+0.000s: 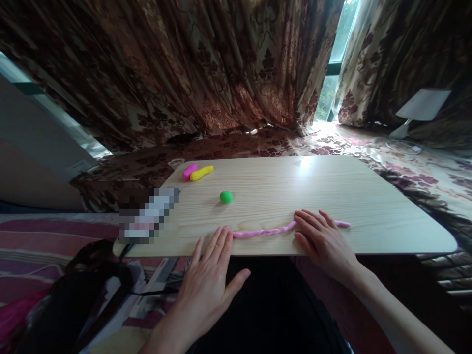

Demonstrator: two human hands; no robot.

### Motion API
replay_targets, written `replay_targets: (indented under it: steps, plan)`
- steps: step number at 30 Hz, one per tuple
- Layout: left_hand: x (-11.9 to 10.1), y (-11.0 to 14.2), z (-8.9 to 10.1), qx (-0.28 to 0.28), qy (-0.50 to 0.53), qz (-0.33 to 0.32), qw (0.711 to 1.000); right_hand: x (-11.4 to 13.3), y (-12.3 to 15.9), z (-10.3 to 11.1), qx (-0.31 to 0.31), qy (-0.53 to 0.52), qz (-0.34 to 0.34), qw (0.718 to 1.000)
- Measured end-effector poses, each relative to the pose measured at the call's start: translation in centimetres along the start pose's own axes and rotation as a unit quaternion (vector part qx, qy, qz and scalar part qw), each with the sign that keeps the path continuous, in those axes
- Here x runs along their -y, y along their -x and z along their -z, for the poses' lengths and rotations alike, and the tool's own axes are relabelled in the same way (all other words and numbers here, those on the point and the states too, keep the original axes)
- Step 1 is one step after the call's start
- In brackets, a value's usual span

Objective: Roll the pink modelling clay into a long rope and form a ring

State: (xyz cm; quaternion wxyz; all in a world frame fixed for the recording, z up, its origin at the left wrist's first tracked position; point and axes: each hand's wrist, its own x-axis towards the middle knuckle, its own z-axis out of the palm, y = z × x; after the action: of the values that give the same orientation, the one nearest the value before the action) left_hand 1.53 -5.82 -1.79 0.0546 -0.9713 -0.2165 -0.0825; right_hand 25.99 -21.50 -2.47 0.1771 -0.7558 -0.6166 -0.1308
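Note:
A long, thin roll of pink modelling clay (263, 232) lies across the front part of the wooden table. My left hand (212, 275) rests with its fingers stretched out flat, the fingertips at the roll's left end. Over the right part of the roll lies my right hand (324, 241), palm down and fingers extended. The roll's right tip pokes out past that hand, and the stretch beneath the fingers is hidden. Farther back sits a green clay ball (226, 197). A yellow clay piece (201, 173) touches a magenta clay lump (190, 171) near the far left corner.
The light wooden table (287, 182) has rounded corners, and its front edge is close to my lap. A blurred-out object (149, 216) lies on its left side. A white lamp (422, 105) stands at the back right, before patterned curtains (221, 64). A dark bag (55, 309) is at lower left.

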Motion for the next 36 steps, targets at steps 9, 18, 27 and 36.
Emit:
replay_targets:
  steps: [9, 18, 27, 36]
  plan:
    - [0.4, -4.0, 0.1, 0.002, 0.022, 0.037, 0.999, 0.0, 0.0, -0.1, 0.008, 0.002, -0.003, 1.000]
    - [-2.9, -4.2, 0.3, -0.003, 0.031, -0.024, 0.999, -0.1, -0.1, 0.0, 0.012, -0.003, -0.014, 1.000]
    - [-2.8, -4.8, 0.1, -0.020, 0.029, 0.004, 0.999, 0.1, 0.1, 0.0, 0.017, 0.006, -0.013, 1.000]
    - [-3.0, -4.9, 0.2, -0.014, 0.029, -0.002, 0.999, -0.1, 0.0, -0.1, 0.026, 0.011, -0.013, 1.000]
